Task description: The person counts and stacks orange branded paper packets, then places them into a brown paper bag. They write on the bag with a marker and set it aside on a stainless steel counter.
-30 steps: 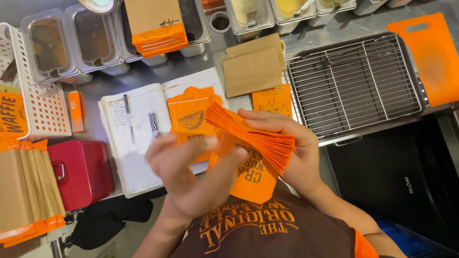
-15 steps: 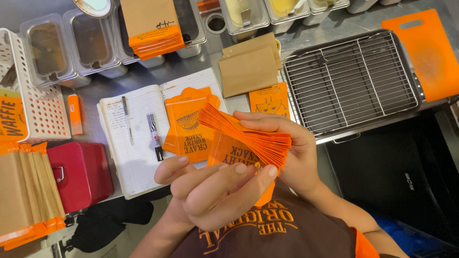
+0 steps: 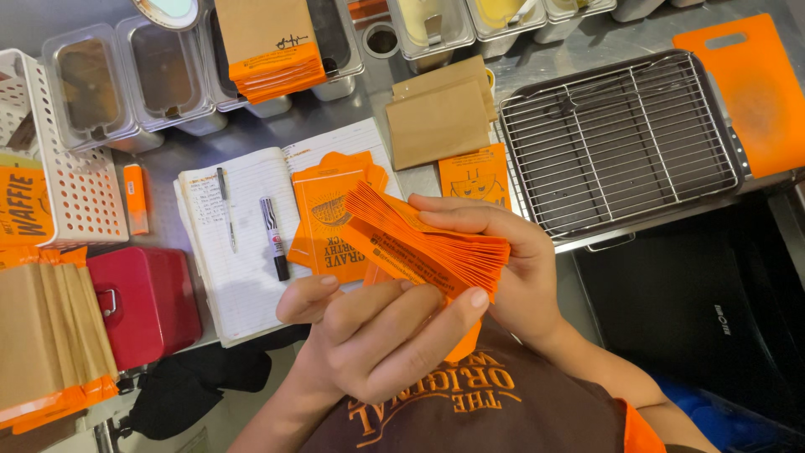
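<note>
My right hand (image 3: 511, 268) grips a thick fanned stack of orange paper sleeves (image 3: 419, 243) from the right, fingers curled over its top edge. My left hand (image 3: 377, 335) is closed on the stack's lower edge, thumb and fingers pinching sleeves near its right end. The stack hovers over a small pile of loose orange sleeves (image 3: 331, 214) lying on an open notebook (image 3: 239, 239). A pen (image 3: 226, 205) and a black marker (image 3: 274, 237) rest on the notebook's left page.
A wire rack in a metal tray (image 3: 616, 138) sits at right, an orange cutting board (image 3: 755, 84) beyond it. Brown paper bags (image 3: 436, 117) lie behind the notebook. Clear food bins (image 3: 134, 75) line the back. A red box (image 3: 142, 302) and a white perforated basket (image 3: 59, 168) stand left.
My left hand has swung in from an open, raised position and closed on the lower edge of the orange stack. My right hand has held the stack nearly still.
</note>
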